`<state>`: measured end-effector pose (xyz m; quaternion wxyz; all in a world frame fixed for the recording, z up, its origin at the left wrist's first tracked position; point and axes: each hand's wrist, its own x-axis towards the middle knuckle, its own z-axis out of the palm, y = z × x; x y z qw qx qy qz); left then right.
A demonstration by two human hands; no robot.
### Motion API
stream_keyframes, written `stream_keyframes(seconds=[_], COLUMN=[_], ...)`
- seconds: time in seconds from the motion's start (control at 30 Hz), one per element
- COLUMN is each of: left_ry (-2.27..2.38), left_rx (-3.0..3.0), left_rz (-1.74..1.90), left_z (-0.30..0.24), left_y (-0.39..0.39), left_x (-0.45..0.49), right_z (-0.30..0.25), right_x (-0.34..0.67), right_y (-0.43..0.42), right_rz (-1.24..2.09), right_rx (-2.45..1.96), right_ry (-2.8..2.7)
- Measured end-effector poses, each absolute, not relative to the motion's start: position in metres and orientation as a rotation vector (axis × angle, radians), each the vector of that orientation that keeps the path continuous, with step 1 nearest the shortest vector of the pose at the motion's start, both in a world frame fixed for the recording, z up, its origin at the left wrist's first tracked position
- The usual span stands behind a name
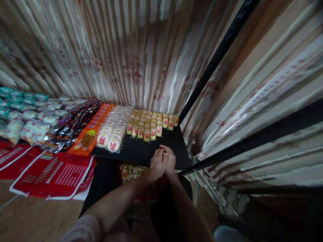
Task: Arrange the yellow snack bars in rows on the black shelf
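Note:
My left hand (157, 163) and my right hand (170, 159) are clasped together over the front edge of a black shelf board (136, 150). The fingers of both are closed against each other, and no object shows between them. Just beyond them, rows of small yellow wrapped cakes (146, 134) lie on the board. To their left are rows of round white wrapped cakes (113, 144). Below the board, between my knees, more yellow wrapped packs (131, 172) are partly hidden by my left forearm.
Further left lie an orange sheet with a flat brown pack (87, 141), dark shiny packs (73, 124), and white and green packs (30, 114). Red printed bags (55, 174) hang from the front edge. Black poles (214, 64) and draped printed sheeting (141, 57) enclose the back and right.

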<state>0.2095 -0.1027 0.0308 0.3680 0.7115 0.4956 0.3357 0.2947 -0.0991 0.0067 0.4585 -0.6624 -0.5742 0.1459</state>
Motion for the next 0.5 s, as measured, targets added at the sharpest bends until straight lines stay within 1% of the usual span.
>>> stream_keyframes(seconds=[0.2, 0.33, 0.4, 0.5], left_ry=[1.233, 1.332, 1.410, 1.606], left_rx=[1.832, 1.783, 1.719, 1.622], left_rz=[0.841, 0.720, 0.591, 0.220], left_z=[0.004, -0.022, -0.035, -0.050], left_y=[-0.153, -0.168, -0.166, -0.152], left_x=[0.152, 0.121, 0.109, 0.094], right_z=[-0.007, -0.022, -0.030, -0.047], right_x=[0.248, 0.225, 0.216, 0.204], right_y=[-0.149, -0.161, -0.157, -0.144], right_rz=[0.466, 0.670, 0.846, 1.092], right_rx=[-1.671, -1.702, -1.743, -1.822], right_ry=[-1.587, -1.797, -1.912, -2.011])
